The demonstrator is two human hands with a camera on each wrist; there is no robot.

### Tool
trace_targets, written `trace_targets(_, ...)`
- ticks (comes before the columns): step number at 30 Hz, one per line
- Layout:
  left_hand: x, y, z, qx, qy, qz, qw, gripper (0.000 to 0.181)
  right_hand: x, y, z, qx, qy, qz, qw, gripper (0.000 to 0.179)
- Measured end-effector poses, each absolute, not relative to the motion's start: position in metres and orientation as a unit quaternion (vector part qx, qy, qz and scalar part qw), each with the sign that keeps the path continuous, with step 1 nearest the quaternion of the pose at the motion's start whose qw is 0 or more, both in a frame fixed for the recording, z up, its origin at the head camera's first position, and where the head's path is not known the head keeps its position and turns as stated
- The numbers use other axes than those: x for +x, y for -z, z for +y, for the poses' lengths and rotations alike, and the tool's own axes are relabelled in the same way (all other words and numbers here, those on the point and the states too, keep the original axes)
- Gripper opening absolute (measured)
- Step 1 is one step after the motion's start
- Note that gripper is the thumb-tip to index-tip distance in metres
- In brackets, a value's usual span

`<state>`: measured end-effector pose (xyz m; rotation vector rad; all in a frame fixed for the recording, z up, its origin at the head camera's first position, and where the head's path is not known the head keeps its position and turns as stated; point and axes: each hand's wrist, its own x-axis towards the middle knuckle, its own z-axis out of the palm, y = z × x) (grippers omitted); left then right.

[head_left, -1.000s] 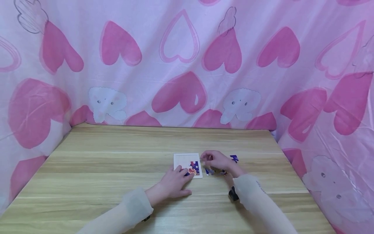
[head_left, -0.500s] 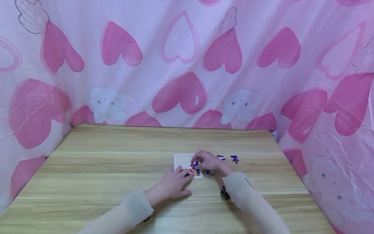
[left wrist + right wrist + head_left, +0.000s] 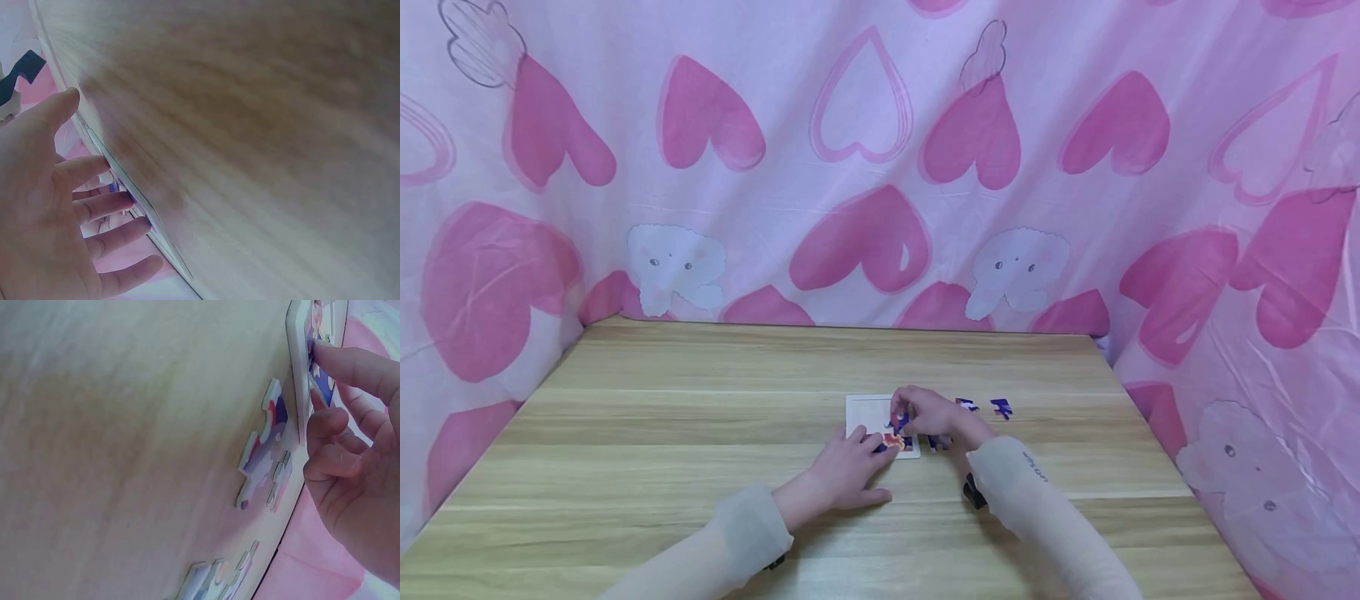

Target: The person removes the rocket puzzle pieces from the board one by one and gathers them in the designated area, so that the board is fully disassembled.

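Observation:
A white-bordered jigsaw tray (image 3: 867,408) lies on the table, with colourful pieces fitted along its lower part. My left hand (image 3: 848,472) rests its fingertips on the tray's near left side, over the fitted pieces, fingers spread and fairly straight. Over the tray's right side, my right hand (image 3: 928,412) pinches a blue jigsaw piece (image 3: 323,387) between thumb and fingers. In the right wrist view this piece stands tilted against the tray surface. The fingers partly hide it in the head view.
Loose jigsaw pieces lie right of the tray: one group (image 3: 939,442) close beside its edge, another piece (image 3: 967,405) behind the right wrist, and a blue one (image 3: 1002,408) farther right. A pink heart-patterned curtain (image 3: 865,242) surrounds the wooden table (image 3: 700,417).
My right hand has moved left from beside the tray to over its right side, uncovering loose pieces. It has barely shifted in the last half second. My left hand stays in place.

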<state>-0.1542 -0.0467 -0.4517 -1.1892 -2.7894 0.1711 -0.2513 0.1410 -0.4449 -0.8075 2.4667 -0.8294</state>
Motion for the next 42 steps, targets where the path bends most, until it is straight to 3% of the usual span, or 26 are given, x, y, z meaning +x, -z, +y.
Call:
trace_targets(18, -0.154, 0.451, -0.046, -0.388, -0.066, -0.918, 0.044, 0.066, -0.247, 0.447, 0.15, -0.304, 0.349, 0.873, 0.154, 0.016)
trace_targets(32, -0.153, 0.451, -0.047, -0.388, -0.055, -0.919, 0.043, 0.066, -0.239, 0.444, 0.175, -0.288, 0.383, 0.866, 0.145, 0.019)
trace_targets(39, -0.153, 0.45, -0.046, -0.385, -0.053, -0.92, 0.037, 0.066, -0.221, 0.415, 0.182, -0.292, 0.399, 0.854, 0.16, 0.017)
trace_targets(42, -0.153, 0.45, -0.046, -0.384, -0.052, -0.921, 0.032, 0.066, -0.227, 0.428, 0.192, -0.289, 0.397, 0.858, 0.154, 0.017)
